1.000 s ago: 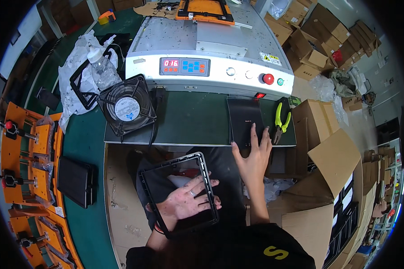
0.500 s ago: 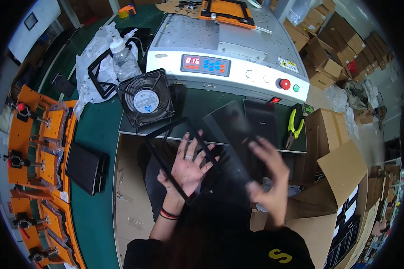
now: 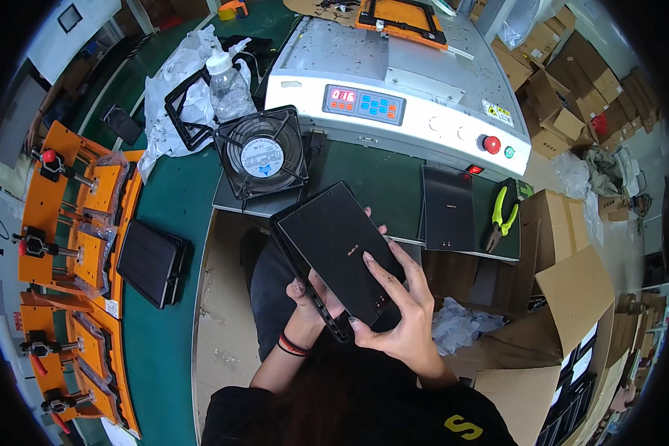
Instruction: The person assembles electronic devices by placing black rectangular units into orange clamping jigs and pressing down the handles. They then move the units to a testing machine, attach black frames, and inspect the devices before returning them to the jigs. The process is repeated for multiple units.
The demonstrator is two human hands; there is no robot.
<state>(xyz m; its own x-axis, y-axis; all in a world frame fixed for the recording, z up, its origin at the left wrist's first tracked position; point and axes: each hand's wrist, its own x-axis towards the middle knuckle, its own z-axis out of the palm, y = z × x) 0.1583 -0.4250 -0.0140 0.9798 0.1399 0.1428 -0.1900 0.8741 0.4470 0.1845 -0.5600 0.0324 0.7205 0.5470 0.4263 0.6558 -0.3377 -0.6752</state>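
Over my lap, my left hand holds a thin black rectangular frame from below and along its left side. My right hand grips a flat black panel near its lower right corner, fingers spread on its face and thumb at the bottom edge. The panel lies over the frame at a slight angle, with a gap showing along the left edge. Some left fingertips show past the panel's right edge. Further dark panels lie on the bench to the right, beside yellow-green pliers.
A fan stands before a machine with a control panel. Left are stacked black frames or panels and orange clamp fixtures. A plastic bottle sits on white plastic sheeting. Open cardboard boxes are at right.
My right hand has brought the panel left onto the frame, where it was blurred and apart before. The frame has turned in my left hand. The whole view has shifted slightly.
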